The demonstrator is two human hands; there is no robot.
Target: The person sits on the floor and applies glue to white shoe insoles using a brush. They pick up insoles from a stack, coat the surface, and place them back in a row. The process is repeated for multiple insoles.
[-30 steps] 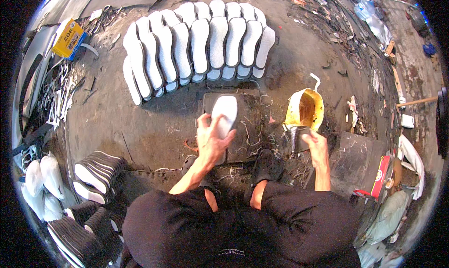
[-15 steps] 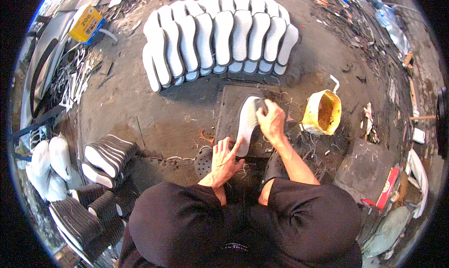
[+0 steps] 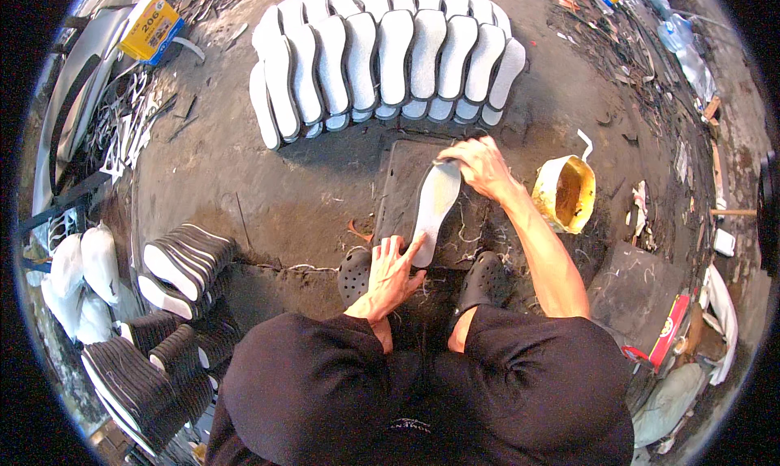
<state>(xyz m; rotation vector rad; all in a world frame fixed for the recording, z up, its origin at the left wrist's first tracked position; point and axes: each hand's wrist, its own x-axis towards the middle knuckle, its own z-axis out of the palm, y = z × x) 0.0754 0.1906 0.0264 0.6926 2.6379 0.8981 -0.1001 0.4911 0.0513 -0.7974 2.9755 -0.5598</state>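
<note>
Head view: the white sole (image 3: 436, 206) lies between the left hand (image 3: 392, 277), spread and touching its near end, and the right hand (image 3: 483, 169), pinching a dark pad (image 3: 445, 160); the pad has shifted from right edge to far tip.

1. The person's left hand (image 3: 391, 281) lies palm down at six o'clock, fingers spread, index finger (image 3: 413, 250) pointing toward one.
2. Their right hand (image 3: 481, 167) is at two o'clock, fingers bent together.
3. Their right forearm (image 3: 549, 247) slants toward eleven o'clock.
</note>
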